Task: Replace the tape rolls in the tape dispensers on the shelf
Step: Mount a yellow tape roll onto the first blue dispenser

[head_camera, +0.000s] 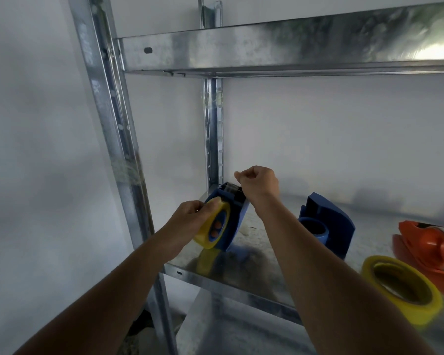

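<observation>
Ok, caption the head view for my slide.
Left hand steadies yellow tape roll in blue dispenser; right hand pulls its tape end.

Two bare forearms reach in from the near edge, no sleeves showing. The left hand (190, 213) and right hand (258, 184) wear no gloves, rings or watch.

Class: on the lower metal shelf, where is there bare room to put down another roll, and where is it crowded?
Bare metal shows between the left blue dispenser and the second blue dispenser, though the right hand and its forearm cross above it. Some shows behind the dispensers too. The right end is crowded: loose yellow roll beside the orange dispenser.
</observation>
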